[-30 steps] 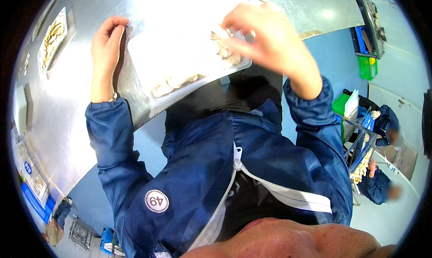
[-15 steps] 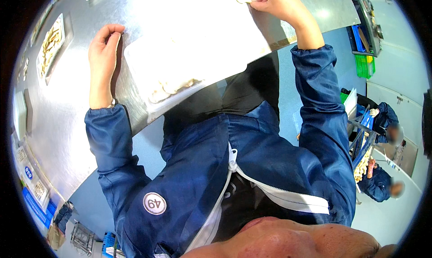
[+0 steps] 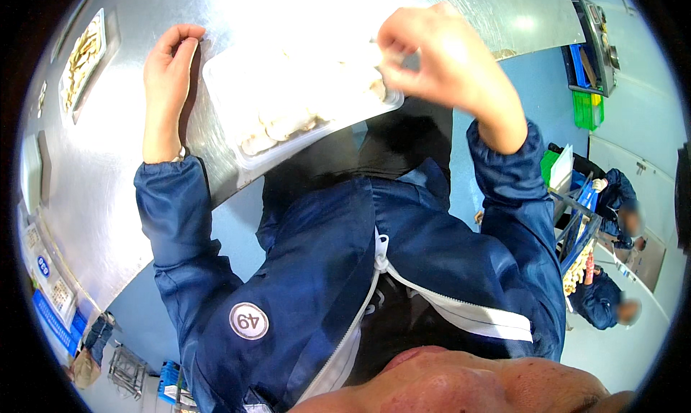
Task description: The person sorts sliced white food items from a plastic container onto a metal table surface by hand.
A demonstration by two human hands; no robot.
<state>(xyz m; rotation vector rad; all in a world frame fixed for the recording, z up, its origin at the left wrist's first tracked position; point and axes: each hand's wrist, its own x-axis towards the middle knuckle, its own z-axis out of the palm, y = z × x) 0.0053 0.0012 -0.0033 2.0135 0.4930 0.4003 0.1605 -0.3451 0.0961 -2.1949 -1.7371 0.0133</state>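
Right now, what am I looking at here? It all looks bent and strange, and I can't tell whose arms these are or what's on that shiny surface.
This is one picture from a wide camera worn on a person's head, looking down, so straight edges curve. The arms in blue sleeves are that person's own. The left hand rests flat on the steel table, beside a clear tray of pale food pieces. The right hand is raised over the tray's right end, fingers pinched; what they hold is too blurred to tell. A second tray lies far left. Other workers sit at the right.

Tray (image 3: 237, 89) btwn hands on table (image 3: 108, 197); 2nd tray (image 3: 80, 53) far left.
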